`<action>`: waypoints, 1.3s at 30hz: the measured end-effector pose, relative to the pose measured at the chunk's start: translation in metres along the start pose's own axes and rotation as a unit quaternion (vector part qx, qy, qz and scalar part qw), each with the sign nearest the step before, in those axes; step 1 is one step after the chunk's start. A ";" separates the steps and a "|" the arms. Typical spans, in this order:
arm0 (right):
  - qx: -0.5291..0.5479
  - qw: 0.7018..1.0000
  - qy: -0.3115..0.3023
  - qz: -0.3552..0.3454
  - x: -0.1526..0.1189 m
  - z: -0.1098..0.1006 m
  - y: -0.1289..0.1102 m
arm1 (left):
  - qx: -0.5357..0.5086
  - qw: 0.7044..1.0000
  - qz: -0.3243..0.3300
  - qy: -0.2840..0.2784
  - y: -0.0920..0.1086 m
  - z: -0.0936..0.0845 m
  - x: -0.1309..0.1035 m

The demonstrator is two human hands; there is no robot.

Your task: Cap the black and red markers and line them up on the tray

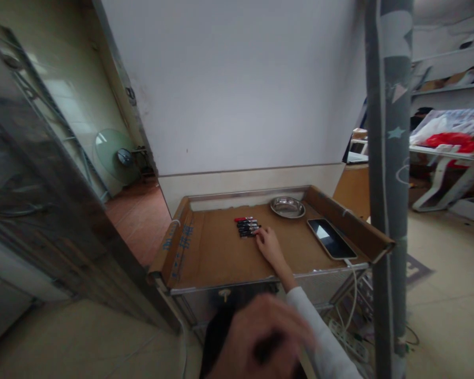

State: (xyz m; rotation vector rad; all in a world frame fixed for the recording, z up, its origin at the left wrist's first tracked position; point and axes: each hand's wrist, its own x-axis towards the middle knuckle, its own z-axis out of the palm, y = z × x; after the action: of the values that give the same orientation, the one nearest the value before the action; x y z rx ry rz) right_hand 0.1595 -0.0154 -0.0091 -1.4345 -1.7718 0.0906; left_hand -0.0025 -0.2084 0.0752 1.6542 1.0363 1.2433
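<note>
Cardboard-lined tabletop [217,258] is bearing a seemingly near-finished row of markers [245,227] between its side edges — right hand [269,245] touching the nearest, perhaps last, blurred left hand [260,329] hovering, neither grip readable.

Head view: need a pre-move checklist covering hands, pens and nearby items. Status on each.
1. Right hand at the row of slim red and black marker pens: ok, it is at the row's near right corner.
2. Grip on a pen: cannot tell, too small.
3. Left hand out of the camera's foreground: not ok, blurred and low in front.
4. Round shiny metal dish open side up: ok, beyond and right of the pens.
5. Flat dark-screened phone apart from the right hand: ok, lying to its right.
6. Thin white cable kept on the brown cardboard-lined table: not ok, hangs over the near edge.
</note>
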 end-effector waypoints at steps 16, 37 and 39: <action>-0.163 0.985 -0.047 -0.025 -0.005 -0.021 -0.003 | 0.376 0.915 0.105 -0.101 -0.117 -0.027 0.169; -0.118 0.990 0.021 -0.073 0.011 -0.019 -0.007 | 0.312 0.916 0.252 -0.030 -0.131 -0.019 0.195; -0.110 0.991 0.020 -0.077 0.011 -0.018 -0.006 | 0.315 0.912 0.259 -0.038 -0.130 -0.019 0.194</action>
State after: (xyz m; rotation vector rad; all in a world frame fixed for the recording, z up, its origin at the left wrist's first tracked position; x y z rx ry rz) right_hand 0.1663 -0.0161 0.0123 -1.4346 -1.8997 -0.2206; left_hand -0.0041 0.0191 0.0187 2.5856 1.0486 1.2175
